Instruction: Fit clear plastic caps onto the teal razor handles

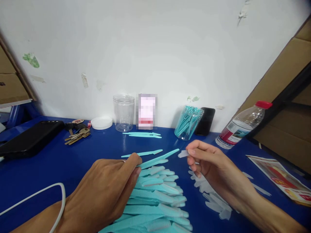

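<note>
A teal eyebrow razor [161,157] is pinched between the thumb and forefinger of my left hand [109,181], its tip pointing up to the right. My right hand [206,158] grips a small translucent blade cap [183,154], a short gap from the razor's tip. Below them lies a heap of teal razors [155,194], partly hidden by my left hand. Under my right hand is a pile of loose translucent caps [216,197]. One single razor [143,153] lies just beyond my left fingers, and a few others [143,134] are near the wall.
At the back stand a clear empty jar [123,113], a white lid [101,123] and a jar of teal sticks [188,123]. A phone [205,121] leans on the wall. Right are a bottle [243,124] and a packet [279,178]; left, keys [77,134] and a black power bank [31,137].
</note>
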`<state>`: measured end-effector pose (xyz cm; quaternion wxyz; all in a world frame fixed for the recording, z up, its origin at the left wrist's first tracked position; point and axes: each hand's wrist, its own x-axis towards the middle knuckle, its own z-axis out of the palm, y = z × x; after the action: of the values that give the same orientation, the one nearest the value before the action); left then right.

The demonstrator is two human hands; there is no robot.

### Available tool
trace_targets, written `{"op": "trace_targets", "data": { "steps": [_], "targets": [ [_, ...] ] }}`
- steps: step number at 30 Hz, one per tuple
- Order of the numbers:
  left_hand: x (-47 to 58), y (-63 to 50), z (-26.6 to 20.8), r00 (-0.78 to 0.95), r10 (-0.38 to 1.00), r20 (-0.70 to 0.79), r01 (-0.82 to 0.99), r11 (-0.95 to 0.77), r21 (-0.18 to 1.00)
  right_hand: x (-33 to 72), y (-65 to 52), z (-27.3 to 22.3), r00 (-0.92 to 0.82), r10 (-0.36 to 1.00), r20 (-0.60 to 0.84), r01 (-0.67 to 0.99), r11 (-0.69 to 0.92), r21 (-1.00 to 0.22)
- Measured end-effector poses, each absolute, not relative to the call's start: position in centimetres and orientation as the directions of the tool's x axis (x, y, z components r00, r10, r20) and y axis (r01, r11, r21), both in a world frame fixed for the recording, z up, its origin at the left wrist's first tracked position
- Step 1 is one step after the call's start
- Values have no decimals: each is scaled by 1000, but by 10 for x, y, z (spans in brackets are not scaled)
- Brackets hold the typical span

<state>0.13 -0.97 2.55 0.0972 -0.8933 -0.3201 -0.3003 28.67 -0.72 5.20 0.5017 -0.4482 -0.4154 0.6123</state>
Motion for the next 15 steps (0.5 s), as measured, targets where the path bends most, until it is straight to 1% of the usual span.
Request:
{"op": "trace_targets", "data": {
  "steps": [10, 15],
  "targets": [
    [0, -10, 27, 645, 525, 556, 619, -785, 22, 285, -9, 51, -122, 990, -69, -224, -96, -970],
    [1, -11, 29, 675, 524, 520, 605, -796, 18, 284, -11, 53, -128, 989, -75, -222, -102, -970]
  ]
}}
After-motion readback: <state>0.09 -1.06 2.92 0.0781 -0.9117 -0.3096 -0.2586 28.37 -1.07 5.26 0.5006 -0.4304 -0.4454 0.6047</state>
